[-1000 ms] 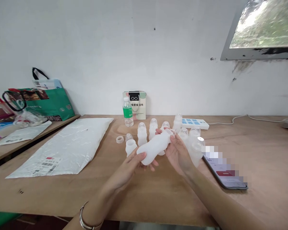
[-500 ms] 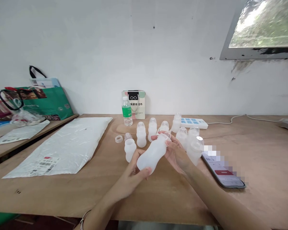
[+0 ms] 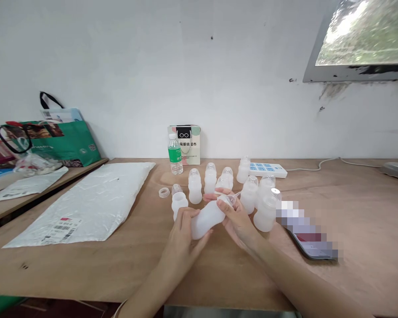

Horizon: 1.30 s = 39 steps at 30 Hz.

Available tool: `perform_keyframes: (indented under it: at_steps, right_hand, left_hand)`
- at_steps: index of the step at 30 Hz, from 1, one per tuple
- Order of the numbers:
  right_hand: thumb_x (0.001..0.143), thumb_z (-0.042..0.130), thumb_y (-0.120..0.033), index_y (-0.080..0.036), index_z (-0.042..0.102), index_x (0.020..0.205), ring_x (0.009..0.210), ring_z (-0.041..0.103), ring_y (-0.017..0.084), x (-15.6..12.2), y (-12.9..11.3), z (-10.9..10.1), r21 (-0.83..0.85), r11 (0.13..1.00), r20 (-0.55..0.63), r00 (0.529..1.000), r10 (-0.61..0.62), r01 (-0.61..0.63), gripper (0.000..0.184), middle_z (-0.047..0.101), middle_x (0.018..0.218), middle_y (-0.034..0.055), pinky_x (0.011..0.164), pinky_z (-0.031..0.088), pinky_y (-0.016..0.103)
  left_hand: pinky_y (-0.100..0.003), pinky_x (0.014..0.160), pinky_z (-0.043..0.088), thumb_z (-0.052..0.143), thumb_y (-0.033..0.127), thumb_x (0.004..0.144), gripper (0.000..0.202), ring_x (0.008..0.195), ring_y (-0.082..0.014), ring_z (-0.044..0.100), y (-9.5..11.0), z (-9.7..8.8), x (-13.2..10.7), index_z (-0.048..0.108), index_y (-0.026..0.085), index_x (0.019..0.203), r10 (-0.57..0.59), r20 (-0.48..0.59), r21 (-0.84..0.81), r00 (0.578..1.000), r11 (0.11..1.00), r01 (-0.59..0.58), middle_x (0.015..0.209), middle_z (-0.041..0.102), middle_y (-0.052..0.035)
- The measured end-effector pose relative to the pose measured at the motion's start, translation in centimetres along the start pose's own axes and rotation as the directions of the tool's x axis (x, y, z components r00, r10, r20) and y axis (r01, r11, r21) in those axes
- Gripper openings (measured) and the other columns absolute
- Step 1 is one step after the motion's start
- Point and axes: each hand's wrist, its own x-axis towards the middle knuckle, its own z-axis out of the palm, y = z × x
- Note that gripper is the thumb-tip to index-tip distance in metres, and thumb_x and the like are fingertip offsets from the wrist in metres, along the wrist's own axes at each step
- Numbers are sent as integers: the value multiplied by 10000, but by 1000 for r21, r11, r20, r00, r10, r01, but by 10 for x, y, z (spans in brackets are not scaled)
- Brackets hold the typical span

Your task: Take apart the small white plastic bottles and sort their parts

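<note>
My left hand (image 3: 182, 236) wraps round the base of a milky white plastic bottle (image 3: 207, 217) that lies tilted, its neck pointing up and to the right. My right hand (image 3: 236, 218) closes round that neck, fingertips pinching a small clear cap or nipple piece (image 3: 230, 198) at the mouth. Just beyond the hands stand several more white bottles with clear domed caps (image 3: 195, 186). One bottle (image 3: 178, 202) stands to the left with a loose clear cap, and a loose white ring (image 3: 164, 192) lies beside it.
A smartphone (image 3: 313, 245) lies right of the hands. A large white plastic mailer (image 3: 86, 201) covers the table's left part. A green-labelled water bottle (image 3: 175, 154), a small paper bag (image 3: 188, 142) and a power strip (image 3: 267, 170) sit by the wall. Green bags (image 3: 63, 139) are on the side table.
Both hands have lowered the bottle toward the table and drawn it nearer. My left hand has shifted from under the base to gripping round it. My right hand stays at the neck.
</note>
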Motion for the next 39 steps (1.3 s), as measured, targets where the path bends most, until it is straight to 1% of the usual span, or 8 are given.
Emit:
perform_keyframes:
  at_steps: [7, 12, 16, 20, 25, 28, 34, 39]
  right_hand:
    - [632, 787, -402, -228, 549, 750, 688, 608, 160, 0, 1, 1, 35, 999, -46, 999, -2, 4, 317, 692, 711, -3, 604, 468, 265]
    - [627, 801, -373, -220, 562, 729, 669, 584, 132, 1, -1, 1, 90, 996, -67, 998, 10, -4, 301, 679, 687, -18, 624, 443, 240]
    - [589, 826, -354, -214, 564, 699, 660, 575, 129, 1, -3, 3, 79, 997, -84, 996, 17, -11, 316, 665, 660, -28, 615, 435, 237]
    - [598, 817, -360, -214, 560, 699, 651, 569, 125, 2, -3, 2, 58, 998, -69, 997, 13, -9, 313, 669, 682, -28, 607, 431, 240]
    - [598, 811, -386, -214, 568, 698, 678, 600, 141, 2, 1, 1, -2, 1000, -90, 996, -5, 5, 314, 676, 680, -24, 636, 440, 257]
    - [648, 776, -398, -222, 573, 728, 807, 643, 179, 0, 3, 1, -52, 998, -56, 998, -34, 31, 280, 701, 744, -6, 681, 455, 279]
    - [725, 716, -353, -243, 581, 741, 1163, 560, 235, -2, 1, -1, -190, 973, 89, 989, -115, 131, 175, 729, 885, 15, 967, 386, 406]
    - [738, 691, -385, -250, 575, 740, 1289, 435, 244, -1, 3, -3, -227, 968, -47, 992, -121, 107, 178, 725, 1001, 35, 1036, 302, 446]
  left_hand:
    - [-358, 719, 500, 469, 419, 888, 451, 946, -250, 587, 2, 2, -5, 354, 234, 1283, -186, 205, -130, 961, 968, 215, 1181, 544, -119]
    - [-395, 818, 499, 628, 439, 782, 557, 1118, -298, 516, 6, 1, -4, 380, 215, 1227, -68, 119, -12, 991, 998, 69, 1255, 480, -140]
    - [-423, 863, 488, 462, 381, 905, 389, 1094, -261, 544, 5, 2, -1, 363, 258, 1261, -57, 258, 8, 965, 998, 57, 1236, 513, -114]
    - [-455, 865, 489, 603, 372, 817, 499, 1158, -298, 491, 6, 4, 3, 357, 217, 1223, 41, 100, 47, 994, 998, -46, 1225, 476, -137]
    - [-422, 784, 511, 491, 321, 880, 291, 1011, -264, 574, 10, 4, 9, 452, 211, 1146, 7, 256, 117, 967, 992, -38, 1098, 578, -103]
    - [-476, 785, 492, 573, 301, 799, 216, 930, -296, 584, 12, 2, 11, 499, 169, 952, -12, 113, 239, 994, 971, -16, 969, 590, -117]
    - [-392, 899, 477, 438, 421, 912, 394, 1115, -246, 561, 24, -17, 15, 423, 278, 1279, -38, 402, 21, 915, 999, 33, 1217, 593, -68]
    - [-406, 819, 485, 429, 421, 915, 299, 931, -246, 598, 21, -4, 16, 517, 202, 1096, -73, 320, 115, 945, 993, 38, 1026, 635, -78]
